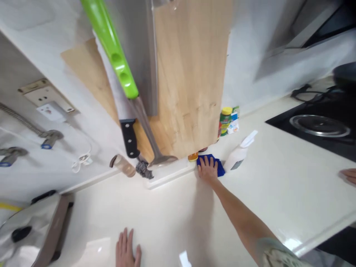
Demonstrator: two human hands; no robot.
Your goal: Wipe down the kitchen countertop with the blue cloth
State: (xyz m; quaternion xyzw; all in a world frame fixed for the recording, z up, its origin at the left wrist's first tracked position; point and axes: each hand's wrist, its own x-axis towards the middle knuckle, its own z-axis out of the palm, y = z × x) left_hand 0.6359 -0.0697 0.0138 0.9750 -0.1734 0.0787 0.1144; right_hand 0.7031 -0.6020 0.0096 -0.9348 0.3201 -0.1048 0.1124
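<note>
My right hand (208, 171) reaches out over the counter and grips a blue cloth (220, 169), with its fingers bent over the top. The cloth lies at the right end of a white ledge (169, 175), beside an orange-labelled jar (193, 157). Just right of the cloth is a white spray bottle (236, 156), tilted in view. At the bottom, my left hand (126, 249) lies flat and open on the white counter (164, 218), fingers stretched out and holding nothing.
A cutting board (191, 81), a cleaver (139, 48), a green-handled spatula (119, 63) and a black-handled knife (129, 139) fill the upper middle. Seasoning packs (226, 121) stand behind. A cooktop (319, 128) is right, an electric pan (41, 233) left. Another person's hand (349, 175) shows at right.
</note>
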